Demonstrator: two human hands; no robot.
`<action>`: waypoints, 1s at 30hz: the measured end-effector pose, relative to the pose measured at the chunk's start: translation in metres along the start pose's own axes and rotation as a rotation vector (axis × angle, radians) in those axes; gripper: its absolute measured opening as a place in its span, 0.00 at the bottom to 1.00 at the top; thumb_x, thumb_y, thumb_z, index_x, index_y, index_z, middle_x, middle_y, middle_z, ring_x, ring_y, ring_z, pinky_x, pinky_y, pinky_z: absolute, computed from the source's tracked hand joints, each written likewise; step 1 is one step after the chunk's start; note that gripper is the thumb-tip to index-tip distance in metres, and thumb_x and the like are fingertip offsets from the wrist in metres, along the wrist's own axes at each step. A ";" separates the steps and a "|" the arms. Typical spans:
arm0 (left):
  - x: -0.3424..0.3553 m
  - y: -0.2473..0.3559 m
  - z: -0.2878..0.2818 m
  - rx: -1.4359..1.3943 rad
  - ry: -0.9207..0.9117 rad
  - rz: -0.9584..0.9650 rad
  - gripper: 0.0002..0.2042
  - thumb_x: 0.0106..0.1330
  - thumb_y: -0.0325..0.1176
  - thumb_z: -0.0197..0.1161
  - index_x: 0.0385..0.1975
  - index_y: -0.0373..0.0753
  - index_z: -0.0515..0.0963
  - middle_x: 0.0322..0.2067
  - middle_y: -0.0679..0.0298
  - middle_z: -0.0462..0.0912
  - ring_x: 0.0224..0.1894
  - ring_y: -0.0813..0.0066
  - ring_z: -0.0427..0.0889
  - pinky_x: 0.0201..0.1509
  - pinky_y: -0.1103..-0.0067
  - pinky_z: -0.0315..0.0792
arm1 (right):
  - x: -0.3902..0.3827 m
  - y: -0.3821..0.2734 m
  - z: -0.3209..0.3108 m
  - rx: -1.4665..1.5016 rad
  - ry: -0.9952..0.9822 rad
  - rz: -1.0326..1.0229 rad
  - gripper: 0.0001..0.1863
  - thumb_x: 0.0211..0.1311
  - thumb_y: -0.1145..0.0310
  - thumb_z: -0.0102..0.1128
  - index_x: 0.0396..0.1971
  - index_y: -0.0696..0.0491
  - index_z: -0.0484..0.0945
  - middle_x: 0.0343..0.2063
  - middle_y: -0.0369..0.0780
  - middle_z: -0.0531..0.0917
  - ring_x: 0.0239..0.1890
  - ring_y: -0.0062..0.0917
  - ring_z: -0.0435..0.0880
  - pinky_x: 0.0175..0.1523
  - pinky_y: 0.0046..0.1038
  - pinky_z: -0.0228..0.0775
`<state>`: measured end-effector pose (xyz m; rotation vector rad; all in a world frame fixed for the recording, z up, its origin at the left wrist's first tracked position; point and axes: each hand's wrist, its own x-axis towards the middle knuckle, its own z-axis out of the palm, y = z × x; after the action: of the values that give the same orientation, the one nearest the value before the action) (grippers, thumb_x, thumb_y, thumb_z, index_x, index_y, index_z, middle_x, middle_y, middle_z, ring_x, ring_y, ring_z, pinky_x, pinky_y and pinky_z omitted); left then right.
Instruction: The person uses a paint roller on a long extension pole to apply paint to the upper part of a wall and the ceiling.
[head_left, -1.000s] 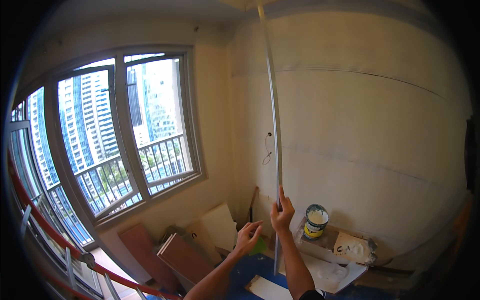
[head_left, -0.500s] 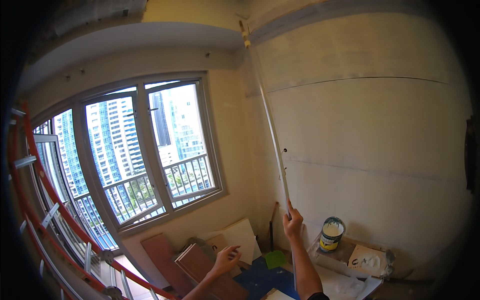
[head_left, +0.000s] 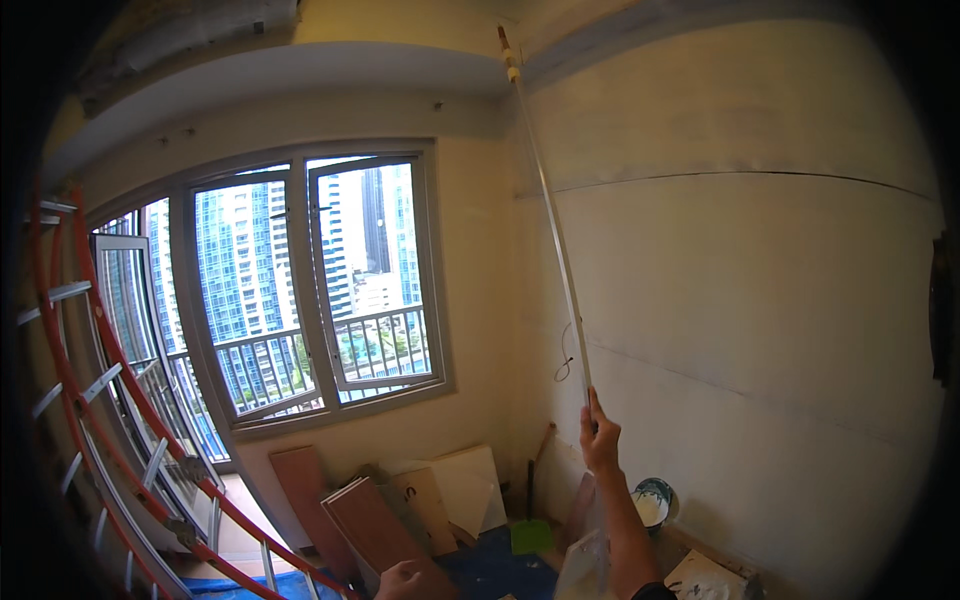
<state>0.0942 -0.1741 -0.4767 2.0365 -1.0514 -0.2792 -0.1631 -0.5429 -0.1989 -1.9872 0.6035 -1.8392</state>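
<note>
My right hand (head_left: 600,435) is closed round a long, pale metal pole (head_left: 557,235), which slants up and away to the left. Its far end, a brown, brush-like tip (head_left: 504,42) with light bands below it, reaches the high corner where wall and ceiling beam meet. Whether the tip touches the surface is too small to tell. At the lower edge, my left hand (head_left: 400,580) is off the pole, its fingers looking curled with nothing visible in them. Behind it lean reddish-brown boards (head_left: 375,525).
An orange ladder (head_left: 105,340) stands at the left beside open windows (head_left: 375,270). Below the right wall are a paint can (head_left: 652,505) and a smeared board (head_left: 705,580). A green dustpan (head_left: 531,537) and pale panels (head_left: 470,490) stand by the far wall. A cable loop (head_left: 564,365) hangs there.
My left hand has dropped toward the lower edge and its fingers have curled. My right hand still grips the pole, whose tip appears slightly higher and farther right. The view has shifted.
</note>
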 end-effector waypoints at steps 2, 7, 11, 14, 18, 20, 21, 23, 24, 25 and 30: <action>-0.009 -0.011 0.014 0.007 0.046 0.003 0.23 0.61 0.42 0.64 0.54 0.39 0.76 0.35 0.58 0.86 0.37 0.71 0.85 0.43 0.76 0.78 | 0.032 -0.006 -0.009 0.013 -0.022 0.006 0.24 0.69 0.63 0.53 0.63 0.52 0.68 0.12 0.34 0.60 0.15 0.15 0.57 0.21 0.23 0.56; -0.014 -0.005 0.041 -0.047 0.108 0.017 0.19 0.60 0.39 0.67 0.48 0.37 0.78 0.33 0.57 0.84 0.32 0.67 0.83 0.39 0.75 0.78 | 0.077 -0.020 -0.028 -0.002 -0.065 0.018 0.24 0.70 0.64 0.51 0.64 0.51 0.66 0.11 0.36 0.63 0.15 0.17 0.59 0.23 0.23 0.60; -0.026 0.000 0.059 -0.103 0.021 -0.125 0.20 0.59 0.40 0.67 0.50 0.40 0.78 0.33 0.57 0.84 0.33 0.70 0.83 0.37 0.75 0.78 | 0.046 0.003 -0.042 0.045 -0.039 0.010 0.24 0.68 0.65 0.54 0.63 0.50 0.68 0.11 0.36 0.59 0.14 0.15 0.57 0.21 0.23 0.55; -0.022 0.017 0.075 -0.059 0.102 0.024 0.20 0.59 0.40 0.67 0.51 0.42 0.78 0.32 0.58 0.84 0.29 0.73 0.82 0.34 0.75 0.78 | 0.012 0.026 -0.068 0.025 -0.006 -0.036 0.24 0.68 0.64 0.53 0.63 0.51 0.68 0.11 0.38 0.63 0.14 0.15 0.58 0.21 0.24 0.57; -0.029 0.047 0.071 -0.121 0.079 -0.117 0.20 0.59 0.40 0.66 0.51 0.42 0.78 0.34 0.56 0.84 0.32 0.71 0.83 0.37 0.75 0.78 | 0.096 0.016 -0.068 -0.024 -0.067 -0.033 0.24 0.69 0.61 0.52 0.63 0.52 0.68 0.12 0.39 0.65 0.14 0.15 0.58 0.20 0.25 0.57; -0.031 0.068 0.069 -0.056 0.161 -0.105 0.20 0.59 0.41 0.66 0.51 0.42 0.78 0.36 0.55 0.85 0.35 0.69 0.84 0.39 0.74 0.78 | 0.149 0.011 -0.060 0.017 -0.052 -0.090 0.24 0.70 0.60 0.51 0.63 0.51 0.68 0.11 0.38 0.64 0.13 0.15 0.58 0.20 0.25 0.56; -0.026 0.068 0.072 -0.090 0.130 -0.119 0.20 0.59 0.41 0.66 0.51 0.42 0.78 0.36 0.54 0.85 0.36 0.68 0.84 0.40 0.74 0.78 | 0.173 0.008 -0.063 0.003 -0.047 -0.103 0.24 0.70 0.60 0.51 0.64 0.51 0.67 0.11 0.38 0.64 0.14 0.15 0.57 0.20 0.24 0.56; -0.020 0.066 0.074 -0.148 0.072 -0.161 0.21 0.59 0.42 0.66 0.51 0.42 0.78 0.38 0.53 0.85 0.39 0.66 0.84 0.42 0.73 0.78 | 0.200 -0.001 -0.068 0.004 -0.053 -0.095 0.25 0.70 0.59 0.50 0.64 0.50 0.66 0.11 0.36 0.63 0.14 0.15 0.57 0.20 0.24 0.56; -0.024 0.062 0.077 -0.112 0.076 -0.146 0.21 0.59 0.42 0.66 0.51 0.41 0.77 0.38 0.53 0.85 0.39 0.66 0.84 0.42 0.72 0.78 | 0.206 -0.007 -0.070 0.014 -0.061 -0.075 0.25 0.70 0.59 0.50 0.64 0.50 0.66 0.11 0.35 0.63 0.14 0.15 0.57 0.21 0.24 0.56; -0.029 0.054 0.084 -0.078 0.077 -0.128 0.21 0.59 0.42 0.66 0.51 0.41 0.77 0.37 0.53 0.85 0.39 0.65 0.84 0.43 0.72 0.78 | 0.207 -0.010 -0.075 0.022 -0.066 -0.054 0.25 0.70 0.59 0.50 0.64 0.49 0.66 0.11 0.35 0.63 0.15 0.15 0.56 0.21 0.24 0.55; -0.078 0.046 0.080 -0.043 0.072 -0.136 0.22 0.60 0.41 0.66 0.52 0.38 0.77 0.37 0.54 0.85 0.38 0.65 0.84 0.41 0.72 0.78 | 0.109 0.010 -0.094 -0.027 -0.105 -0.034 0.24 0.70 0.63 0.50 0.64 0.51 0.66 0.11 0.41 0.61 0.14 0.18 0.58 0.22 0.27 0.60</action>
<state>-0.0232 -0.1744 -0.5068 2.0669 -0.8576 -0.2942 -0.2515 -0.6085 -0.1047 -2.1090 0.5692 -1.7421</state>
